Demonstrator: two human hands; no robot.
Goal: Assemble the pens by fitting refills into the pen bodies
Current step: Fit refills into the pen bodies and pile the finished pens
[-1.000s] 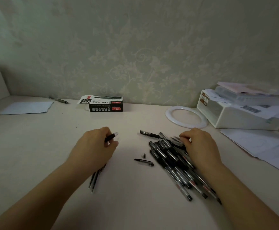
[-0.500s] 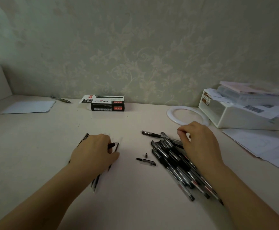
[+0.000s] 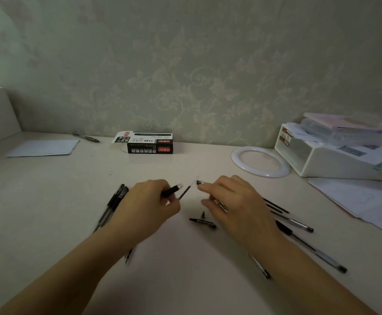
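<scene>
My left hand (image 3: 149, 208) grips a pen body (image 3: 170, 190) with a black grip and a clear tip that points up and right. A thin dark refill (image 3: 184, 192) slants just right of it; whether a hand holds it is unclear. My right hand (image 3: 231, 201) is a short way from the left and pinches a pen piece (image 3: 200, 182) whose dark end sticks out past the fingertips. A loose cap (image 3: 202, 221) and a small tip piece (image 3: 203, 214) lie between the hands. Pens (image 3: 115, 203) lie under my left wrist. More pens (image 3: 294, 222) are spread behind my right arm.
At the back are a black pen box (image 3: 149, 144), a white ring (image 3: 260, 161), and a white storage box (image 3: 335, 162) stacked with papers. Paper sheets (image 3: 367, 201) lie at the right. A sheet (image 3: 42, 147) and a pen (image 3: 86, 138) lie at the back left.
My right hand left the pen pile and moved left with a pen piece toward my left hand. My left hand raised the pen body. The pile looks more spread out.
</scene>
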